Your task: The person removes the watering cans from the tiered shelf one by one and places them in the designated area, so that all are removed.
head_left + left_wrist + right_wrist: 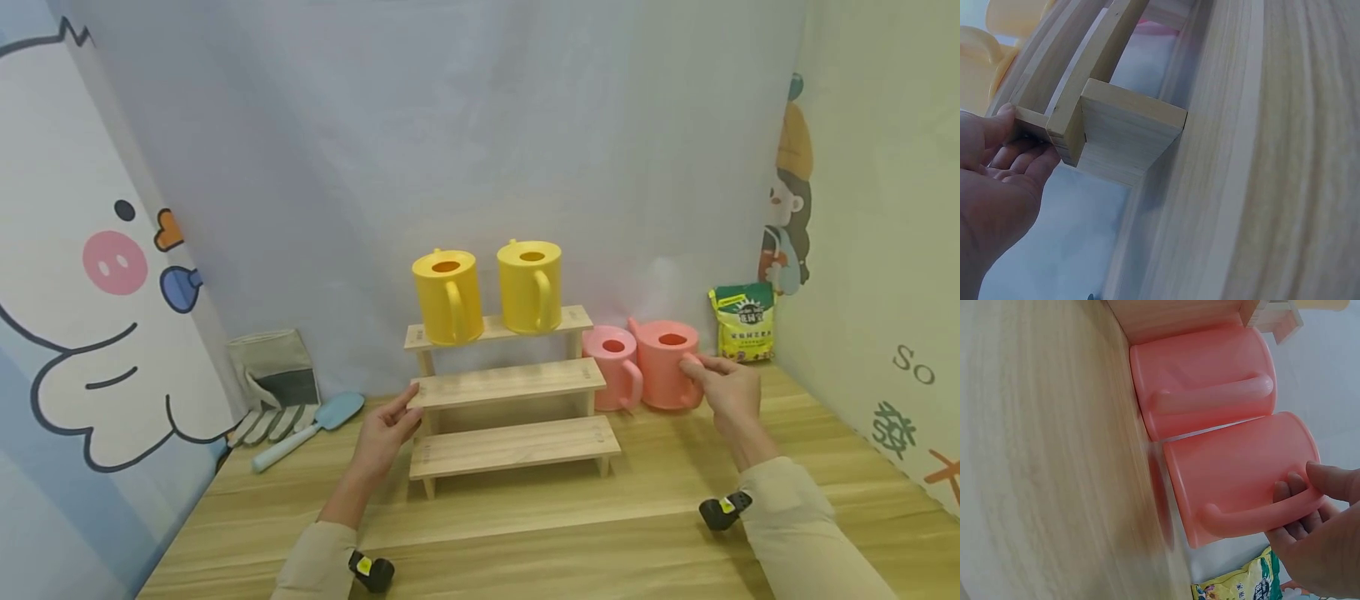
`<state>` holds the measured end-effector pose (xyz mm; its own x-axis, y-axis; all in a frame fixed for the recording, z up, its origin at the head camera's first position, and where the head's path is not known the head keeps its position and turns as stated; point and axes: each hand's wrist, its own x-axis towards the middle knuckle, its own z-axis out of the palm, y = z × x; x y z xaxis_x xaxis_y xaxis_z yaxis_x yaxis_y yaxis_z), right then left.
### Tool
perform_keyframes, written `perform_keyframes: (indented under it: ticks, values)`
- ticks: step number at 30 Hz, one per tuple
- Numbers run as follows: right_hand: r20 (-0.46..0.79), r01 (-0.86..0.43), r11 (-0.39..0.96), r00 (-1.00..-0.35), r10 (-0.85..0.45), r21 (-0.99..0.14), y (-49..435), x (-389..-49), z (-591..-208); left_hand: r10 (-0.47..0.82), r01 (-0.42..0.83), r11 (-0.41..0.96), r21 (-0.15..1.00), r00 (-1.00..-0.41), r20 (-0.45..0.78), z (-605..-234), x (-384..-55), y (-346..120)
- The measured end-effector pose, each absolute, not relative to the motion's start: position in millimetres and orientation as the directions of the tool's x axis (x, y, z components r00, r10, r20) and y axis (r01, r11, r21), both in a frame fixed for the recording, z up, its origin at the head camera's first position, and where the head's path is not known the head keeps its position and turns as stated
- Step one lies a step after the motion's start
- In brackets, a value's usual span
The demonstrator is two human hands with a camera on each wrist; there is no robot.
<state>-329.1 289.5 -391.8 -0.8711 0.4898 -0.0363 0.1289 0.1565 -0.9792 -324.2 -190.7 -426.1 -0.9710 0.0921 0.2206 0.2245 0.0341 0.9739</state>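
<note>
My left hand [384, 435] pinches the left end of the middle step of a three-step wooden plant stand [510, 386], thumb on top and fingers beneath in the left wrist view. By its handle, my right hand [729, 390] grips a pink watering can [660, 377]. In the right wrist view a thin dark gap shows under this can's base, so it looks slightly raised or tilted. A second pink watering can [611, 383] stands just left of it, beside the stand. Two yellow watering cans [433, 310] [516, 298] stand upright on the top step, handles facing me.
At the back right stands a green and yellow bag [744, 327]. To the left, a light blue trowel [330, 417] lies near grey gloves [273, 371] leaning on the backdrop. Patterned walls enclose the wooden table [555, 533] at the left and right.
</note>
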Motion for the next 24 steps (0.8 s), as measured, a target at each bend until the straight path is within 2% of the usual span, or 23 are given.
perform_keyframes:
  ticks: [24]
  values:
    - [-0.095,0.151,0.092,-0.887,0.451,-0.984,293.5,-331.9,-396.3,0.095,0.234,0.04,0.972,-0.969,0.229,-428.2,-325.3,-192.3]
